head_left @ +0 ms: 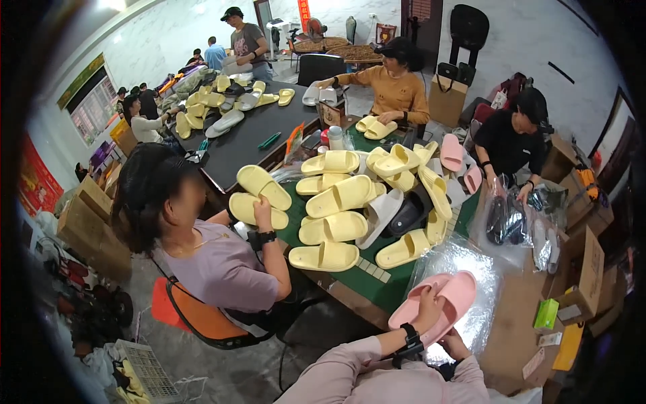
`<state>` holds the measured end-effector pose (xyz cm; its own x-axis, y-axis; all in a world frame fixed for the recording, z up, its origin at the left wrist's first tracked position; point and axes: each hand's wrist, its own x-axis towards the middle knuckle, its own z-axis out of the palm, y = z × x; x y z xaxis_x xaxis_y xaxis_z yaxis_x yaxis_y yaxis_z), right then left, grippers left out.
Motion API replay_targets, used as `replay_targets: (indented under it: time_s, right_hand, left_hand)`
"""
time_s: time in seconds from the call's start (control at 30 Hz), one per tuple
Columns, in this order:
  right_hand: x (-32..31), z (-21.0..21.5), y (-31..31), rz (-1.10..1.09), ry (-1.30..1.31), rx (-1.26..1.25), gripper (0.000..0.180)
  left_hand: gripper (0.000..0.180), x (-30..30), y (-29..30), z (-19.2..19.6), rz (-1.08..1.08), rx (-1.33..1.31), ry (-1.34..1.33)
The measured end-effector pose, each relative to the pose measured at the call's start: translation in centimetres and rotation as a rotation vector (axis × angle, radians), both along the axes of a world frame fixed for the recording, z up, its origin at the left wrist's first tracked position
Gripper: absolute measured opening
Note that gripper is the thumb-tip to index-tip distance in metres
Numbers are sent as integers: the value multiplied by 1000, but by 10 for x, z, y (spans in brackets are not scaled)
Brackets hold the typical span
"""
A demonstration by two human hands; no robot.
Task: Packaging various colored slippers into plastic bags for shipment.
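1. The pair of pink slippers (441, 303) sits at the near edge of the green table (356, 279), over a clear plastic bag (471, 269).
2. The left hand (428, 304) is clasped over the slippers' top, thumb and fingers wrapped around the strap.
3. The right hand (456, 347) is underneath, mostly hidden; I cannot tell its grip.
4. The slippers look light, thick-soled, soft foam, likely springy and not fragile; the strap arch or sole edges seem the surest hold.
5. Farther along the table lie yellow slippers (336, 222), which a seated co-worker (202, 249) is sorting.
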<state>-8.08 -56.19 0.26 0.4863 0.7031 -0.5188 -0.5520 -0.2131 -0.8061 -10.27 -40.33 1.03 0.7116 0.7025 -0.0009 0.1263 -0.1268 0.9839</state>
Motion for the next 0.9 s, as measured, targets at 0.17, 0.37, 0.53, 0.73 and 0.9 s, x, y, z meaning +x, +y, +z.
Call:
replay_targets:
  time_s: [0.17, 0.37, 0.53, 0.73, 0.9]
  right_hand:
    - [7, 13, -41, -254, 289, 232, 59]
    - [19, 8, -80, -378, 370, 439, 46]
    - [34, -51, -81, -578, 134, -5, 46]
    - [12, -60, -82, -229, -176, -254, 22]
    - [19, -49, -71, -62, -464, -230, 21]
  left_hand:
    - [59, 3, -40, 5, -61, 18, -21]
    - [60, 1, -73, 45, -246, -457, -76]
    - [63, -3, -64, -59, -344, 575, -17]
    - [67, -51, -64, -104, -643, 503, 259]
    - [52, -60, -62, -84, -611, 796, 298]
